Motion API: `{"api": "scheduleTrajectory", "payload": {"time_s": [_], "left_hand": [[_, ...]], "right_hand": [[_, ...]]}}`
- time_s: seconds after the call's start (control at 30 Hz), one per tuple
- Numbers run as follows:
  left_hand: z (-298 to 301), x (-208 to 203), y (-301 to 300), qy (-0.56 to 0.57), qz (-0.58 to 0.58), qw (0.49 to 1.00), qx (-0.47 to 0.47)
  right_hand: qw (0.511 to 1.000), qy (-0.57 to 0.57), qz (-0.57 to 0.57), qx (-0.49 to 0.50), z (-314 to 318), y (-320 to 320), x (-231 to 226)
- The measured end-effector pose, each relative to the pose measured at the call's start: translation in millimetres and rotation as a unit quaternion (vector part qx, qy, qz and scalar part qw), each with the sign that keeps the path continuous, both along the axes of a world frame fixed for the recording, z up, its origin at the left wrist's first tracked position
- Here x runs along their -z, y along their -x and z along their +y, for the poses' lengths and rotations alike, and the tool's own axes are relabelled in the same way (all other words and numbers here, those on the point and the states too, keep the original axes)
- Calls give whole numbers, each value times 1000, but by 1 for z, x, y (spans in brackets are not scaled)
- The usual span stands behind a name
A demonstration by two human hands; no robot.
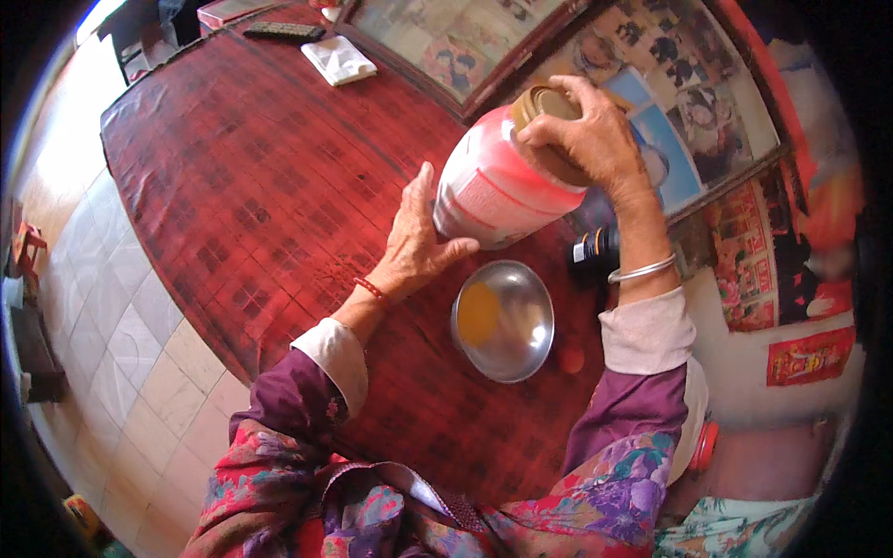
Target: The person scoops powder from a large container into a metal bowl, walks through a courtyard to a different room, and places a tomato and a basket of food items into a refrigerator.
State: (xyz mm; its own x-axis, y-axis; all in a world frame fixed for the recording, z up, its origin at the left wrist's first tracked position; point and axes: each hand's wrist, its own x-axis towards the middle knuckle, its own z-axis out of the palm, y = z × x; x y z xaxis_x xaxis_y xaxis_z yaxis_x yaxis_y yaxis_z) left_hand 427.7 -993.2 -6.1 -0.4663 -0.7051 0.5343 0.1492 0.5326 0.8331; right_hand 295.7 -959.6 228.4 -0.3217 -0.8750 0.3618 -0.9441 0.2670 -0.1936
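Tilted above the table is a large pink and white jar point(502, 181) with a gold lid point(542, 104). My right hand point(595, 135) is closed round the lid, fingers curled over its rim. At the jar's lower left side, my left hand point(419, 228) supports it with the palm, fingers stretched along the wall and thumb toward the base. Below the jar stands a shiny metal bowl point(530, 358). An orange-yellow patch point(479, 314) shows inside the bowl on its left; whether it is contents or a reflection I cannot tell.
A red checked cloth point(251, 214) covers the table. Framed photographs point(456, 46) lean along the far and right side. A dark bottle point(595, 251) lies near my right wrist. At the far edge are a remote control point(284, 32) and a white folded packet point(339, 60).
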Motion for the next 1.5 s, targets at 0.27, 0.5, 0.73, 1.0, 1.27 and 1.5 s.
{"api": "scheduleTrajectory", "payload": {"time_s": [0.27, 0.5, 0.73, 1.0, 1.27, 1.5], "left_hand": [[-25, -43, -22, 102, -64, 989, -86], [-37, -56, -39, 72, -18, 997, -31], [-45, -62, -34, 54, 4, 998, 26], [-53, -25, -28, -36, 21, 990, 137], [-47, -29, -25, -16, -20, 990, 139], [-44, -35, -27, 10, -15, 993, 114]], "right_hand": [[996, -65, 8, -52, -3, -41, -2], [984, -115, 40, -131, 3, -57, -13], [943, -144, 22, -301, 4, -34, -24], [926, -162, 127, -316, 29, -36, -25], [992, 7, -4, -123, 54, -36, -10], [989, -62, 55, -125, 23, -40, -5]]}}
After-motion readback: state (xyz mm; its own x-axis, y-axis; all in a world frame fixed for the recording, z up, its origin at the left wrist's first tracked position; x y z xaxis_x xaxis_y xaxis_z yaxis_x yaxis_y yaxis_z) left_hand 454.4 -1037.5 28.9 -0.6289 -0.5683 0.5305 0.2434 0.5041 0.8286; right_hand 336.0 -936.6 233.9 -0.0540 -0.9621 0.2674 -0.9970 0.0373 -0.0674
